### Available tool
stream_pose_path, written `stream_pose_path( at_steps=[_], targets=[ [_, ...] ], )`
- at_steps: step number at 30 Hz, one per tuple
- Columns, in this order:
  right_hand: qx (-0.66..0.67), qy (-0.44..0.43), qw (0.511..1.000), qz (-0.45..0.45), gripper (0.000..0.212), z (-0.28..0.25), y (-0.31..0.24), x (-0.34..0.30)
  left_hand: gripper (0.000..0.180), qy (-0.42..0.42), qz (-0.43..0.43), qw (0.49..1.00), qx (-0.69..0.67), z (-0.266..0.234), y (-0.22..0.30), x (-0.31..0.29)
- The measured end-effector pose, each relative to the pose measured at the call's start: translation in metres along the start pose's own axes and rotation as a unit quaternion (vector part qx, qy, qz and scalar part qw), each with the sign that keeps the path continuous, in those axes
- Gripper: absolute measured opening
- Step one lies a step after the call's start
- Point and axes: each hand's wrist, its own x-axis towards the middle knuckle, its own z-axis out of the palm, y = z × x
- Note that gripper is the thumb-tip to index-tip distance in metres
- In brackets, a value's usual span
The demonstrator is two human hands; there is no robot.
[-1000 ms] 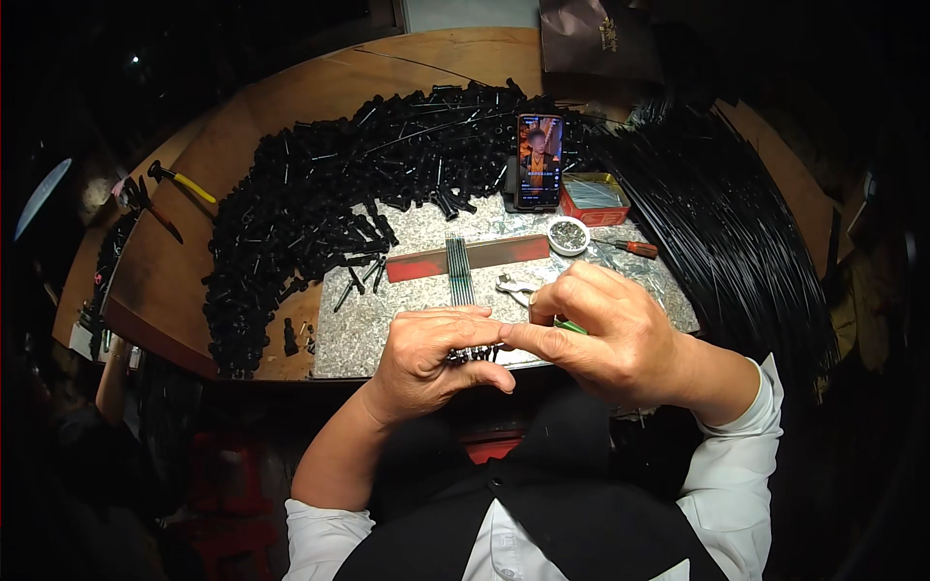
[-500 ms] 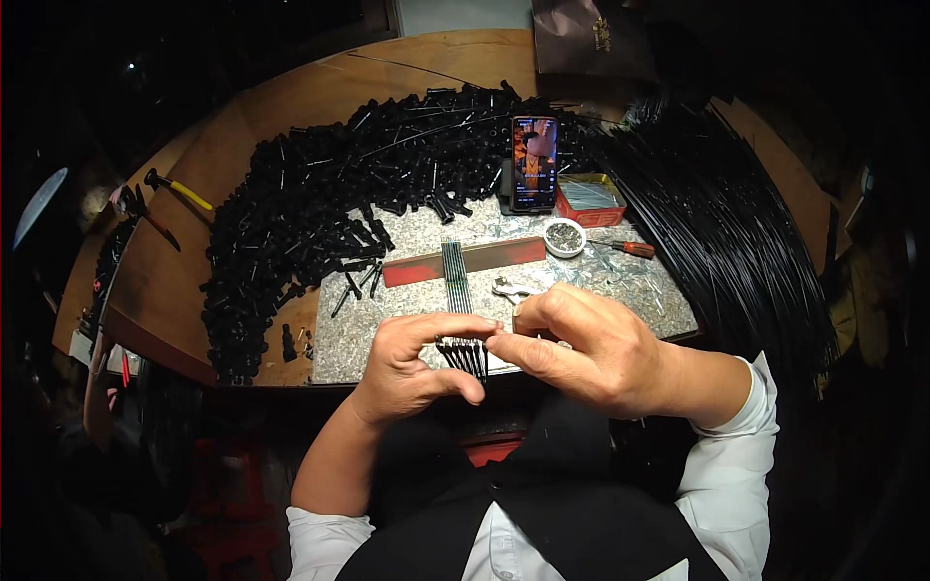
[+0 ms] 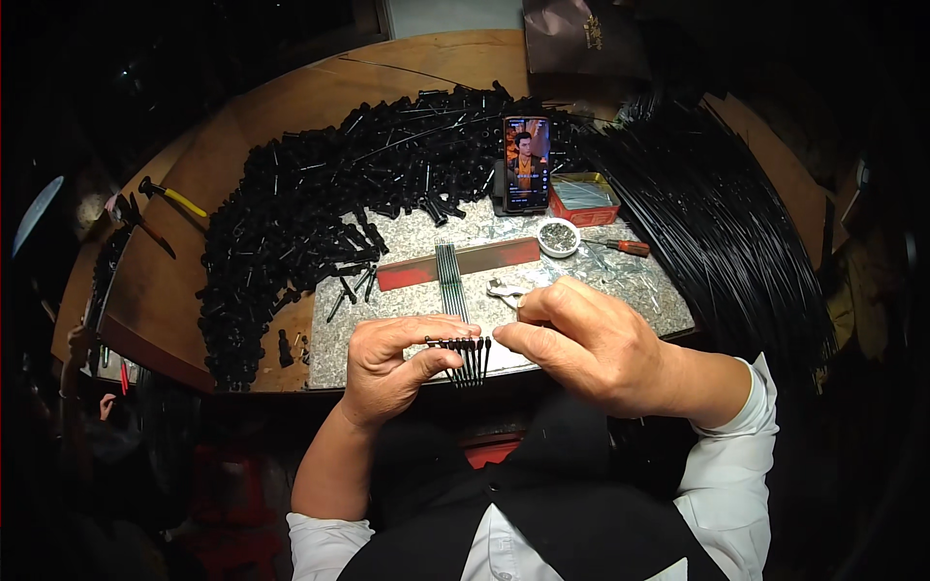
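Note:
My left hand (image 3: pixel 392 363) is closed on a row of thin dark rods (image 3: pixel 472 370) with small black knobbed ends, gripped side by side between thumb and fingers. Their shafts fan out below the fingertips. Beyond that hand, more thin rod lengths (image 3: pixel 449 266) lie side by side across a long red-and-brown bar (image 3: pixel 407 272); whether they are the same rods is hidden. Just right of the row, my right hand (image 3: pixel 601 349) has its thumb and fingers bent together. Anything between them is too small to make out. A silver plier-like tool (image 3: pixel 504 290) shows beside its fingers.
A large heap of black parts (image 3: pixel 329 174) curves round the speckled slab (image 3: pixel 339 334). Long black rods (image 3: pixel 727 213) spread at right. Behind the bar stand a phone (image 3: pixel 527 165), a red tin (image 3: pixel 586 215) and a white bowl (image 3: pixel 559 237). A red-handled screwdriver (image 3: pixel 630 247) lies near the bowl.
My left thumb has closed down onto the rods, whose row now shows more fully. My right fingertips have come slightly apart from my left fingers. The phone's picture has changed.

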Motion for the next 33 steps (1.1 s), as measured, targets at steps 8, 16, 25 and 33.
stream_pose_path(
  at_steps=[8,16,25,33],
  targets=[
    [-0.011,-0.013,1.0,0.006,0.034,-0.005,-0.001,0.0,0.014,-0.002,0.026,0.999,0.029,-0.001,0.0,0.002],
    [-0.001,-0.021,1.0,0.005,0.039,-0.007,-0.001,0.001,0.016,-0.013,0.036,0.998,0.049,-0.001,0.001,0.003],
    [0.108,-0.008,0.992,0.062,0.039,-0.002,-0.003,0.011,0.016,-0.046,0.05,0.996,0.06,-0.001,0.002,0.004],
    [0.196,-0.053,0.976,0.072,0.023,0.016,-0.001,0.024,0.022,-0.089,-0.024,0.991,0.096,-0.001,-0.001,-0.008]
  ],
)
